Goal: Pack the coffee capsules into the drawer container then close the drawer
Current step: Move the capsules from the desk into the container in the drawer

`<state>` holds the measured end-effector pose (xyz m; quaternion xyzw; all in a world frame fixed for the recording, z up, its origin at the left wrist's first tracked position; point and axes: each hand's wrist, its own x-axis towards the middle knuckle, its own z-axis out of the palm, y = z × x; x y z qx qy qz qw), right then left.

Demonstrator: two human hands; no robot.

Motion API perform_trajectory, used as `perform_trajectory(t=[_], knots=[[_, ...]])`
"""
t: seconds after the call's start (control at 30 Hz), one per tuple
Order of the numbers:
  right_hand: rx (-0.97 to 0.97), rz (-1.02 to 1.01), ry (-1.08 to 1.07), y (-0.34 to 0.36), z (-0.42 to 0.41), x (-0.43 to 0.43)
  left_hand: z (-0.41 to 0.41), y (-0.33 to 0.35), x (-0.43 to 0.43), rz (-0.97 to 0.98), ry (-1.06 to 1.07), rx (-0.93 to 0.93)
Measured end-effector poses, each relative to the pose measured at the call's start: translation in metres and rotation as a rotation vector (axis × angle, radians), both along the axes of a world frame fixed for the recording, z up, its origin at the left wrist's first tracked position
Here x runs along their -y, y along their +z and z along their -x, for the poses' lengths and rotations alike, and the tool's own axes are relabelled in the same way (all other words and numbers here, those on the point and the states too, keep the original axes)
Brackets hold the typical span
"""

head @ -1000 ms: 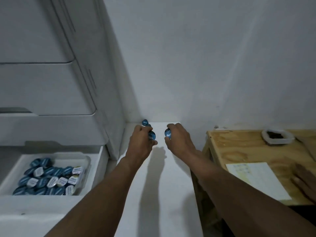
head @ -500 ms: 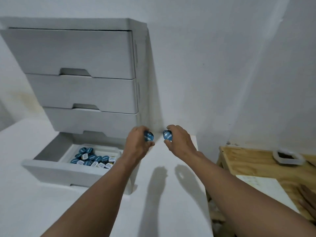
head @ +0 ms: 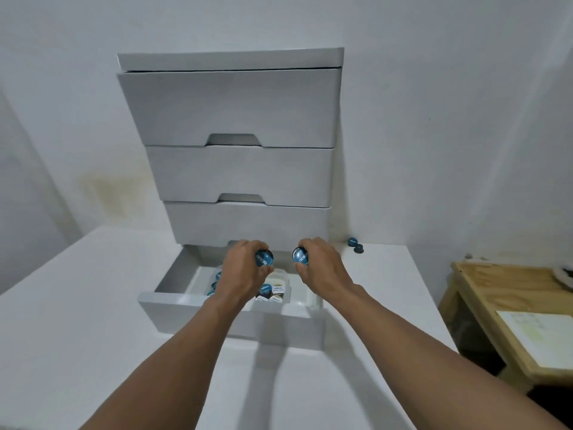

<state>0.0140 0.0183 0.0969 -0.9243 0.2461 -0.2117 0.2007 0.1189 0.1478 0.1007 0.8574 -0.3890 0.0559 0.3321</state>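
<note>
The bottom drawer (head: 192, 308) of a white drawer unit (head: 229, 110) stands pulled out. Inside it a clear container (head: 286, 288) holds several blue capsules, mostly hidden by my left hand. My left hand (head: 245, 274) hovers over the container, shut on a blue capsule (head: 264, 258). My right hand (head: 319, 266) hangs over the drawer's right part, shut on another blue capsule (head: 300, 255). Two loose blue capsules (head: 355, 245) lie on the white table to the right of the unit, by the wall.
The three upper drawers are shut. The white table (head: 77, 321) reaches left and toward me. At the right stands a lower wooden table (head: 483, 293) with a sheet of paper (head: 539, 333) and a white dish at the frame edge.
Both hands, each with a capsule, moved left from the table's back corner to above the open drawer. The view swung left, bringing the drawer unit to the centre.
</note>
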Motion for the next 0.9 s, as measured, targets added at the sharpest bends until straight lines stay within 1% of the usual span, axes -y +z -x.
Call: perform_trajectory(t=[0.17, 0.3, 0.5, 0.7, 0.8, 0.9], knots=[[-0.027, -0.006, -0.033, -0.011, -0.034, -0.03, -0.042, -0.007, -0.04, -0.014, -0.006, -0.01], [-0.073, 0.002, -0.032, -0.024, -0.06, -0.034, -0.073, -0.026, -0.048, -0.024, 0.017, -0.071], [-0.099, -0.026, 0.001, -0.052, -0.106, -0.017, -0.112, -0.054, -0.031, -0.072, 0.045, -0.122], [-0.213, -0.029, 0.065, -0.09, -0.148, -0.001, -0.148, -0.083, -0.013, -0.213, 0.064, -0.174], [-0.239, -0.066, 0.05, -0.11, -0.159, 0.005, -0.161, -0.099, -0.004, -0.268, 0.067, -0.199], [-0.272, -0.107, 0.026, -0.128, -0.167, 0.008, -0.172, -0.112, 0.004, -0.293, 0.051, -0.268]])
